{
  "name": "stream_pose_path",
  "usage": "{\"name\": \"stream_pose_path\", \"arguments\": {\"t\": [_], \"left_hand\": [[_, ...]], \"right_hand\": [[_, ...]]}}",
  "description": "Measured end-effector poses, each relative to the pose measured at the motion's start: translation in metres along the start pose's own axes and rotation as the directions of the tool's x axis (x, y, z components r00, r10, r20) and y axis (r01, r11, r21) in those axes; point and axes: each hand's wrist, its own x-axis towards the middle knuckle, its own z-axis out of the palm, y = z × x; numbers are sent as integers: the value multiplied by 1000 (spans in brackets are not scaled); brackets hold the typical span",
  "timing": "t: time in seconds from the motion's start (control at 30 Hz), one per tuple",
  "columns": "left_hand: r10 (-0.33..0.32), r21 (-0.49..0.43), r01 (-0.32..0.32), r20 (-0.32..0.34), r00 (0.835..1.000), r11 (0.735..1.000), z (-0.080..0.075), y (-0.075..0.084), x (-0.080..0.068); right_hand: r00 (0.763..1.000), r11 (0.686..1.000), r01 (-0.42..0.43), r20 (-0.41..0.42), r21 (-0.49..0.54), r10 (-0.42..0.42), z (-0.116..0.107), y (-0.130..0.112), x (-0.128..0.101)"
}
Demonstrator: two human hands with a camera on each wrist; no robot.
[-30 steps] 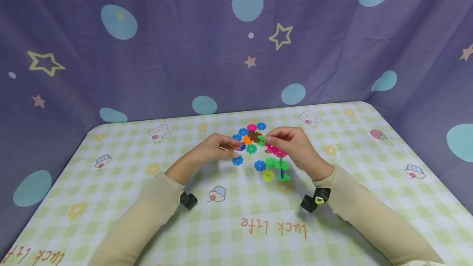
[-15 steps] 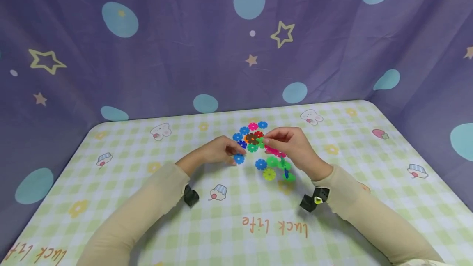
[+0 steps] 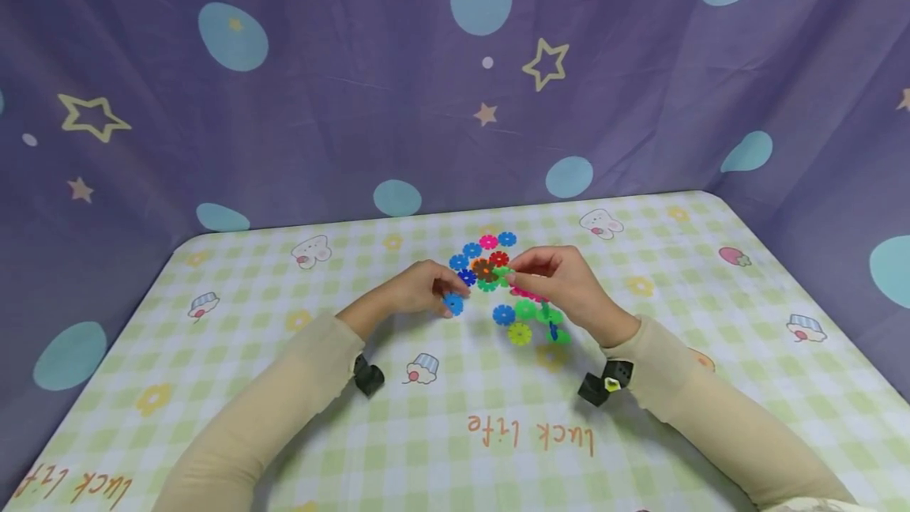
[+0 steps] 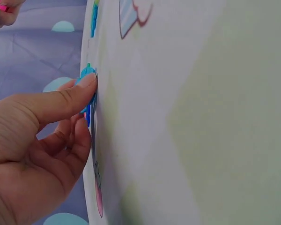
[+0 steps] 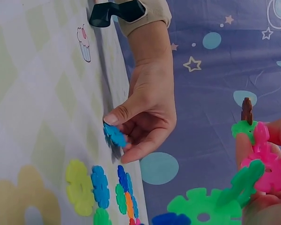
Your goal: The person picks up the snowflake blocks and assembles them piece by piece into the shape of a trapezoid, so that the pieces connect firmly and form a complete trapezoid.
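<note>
Two hands work at a checked table (image 3: 213,385). A blue snowflake piece (image 3: 453,304), flat a second ago, is now pinched by the left hand (image 3: 415,289); a joined cluster (image 3: 529,303) stays gripped by the right hand (image 3: 565,283).

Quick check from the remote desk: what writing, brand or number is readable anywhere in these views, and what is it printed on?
"luck life": orange script on the tablecloth, between the two forearms, upside down in the head view.
"luck life": same script at the tablecloth's near left corner, also upside down and cut off by the frame edge.
The snowflake pieces, the purple backdrop and the black wrist cameras show no readable text.
Neither wrist view shows any writing.
</note>
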Motion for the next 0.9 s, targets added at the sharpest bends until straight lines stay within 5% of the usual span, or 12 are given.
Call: {"name": "stream_pose_path", "arguments": {"t": [0.23, 0.53, 0.9], "left_hand": [[16, 13, -15, -77, 997, 1000, -3, -2, -3], [-51, -123, 29, -187, 981, 992, -6, 2, -8], [-13, -254, -50, -238, 971, 966, -4, 22, -13]], "right_hand": [[1000, 999, 5, -9, -48, -5, -2, 0, 0], [1000, 998, 9, -15, -68, -10, -4, -1, 0], [999, 997, 28, -26, -70, -30, -8, 1, 0]]}}
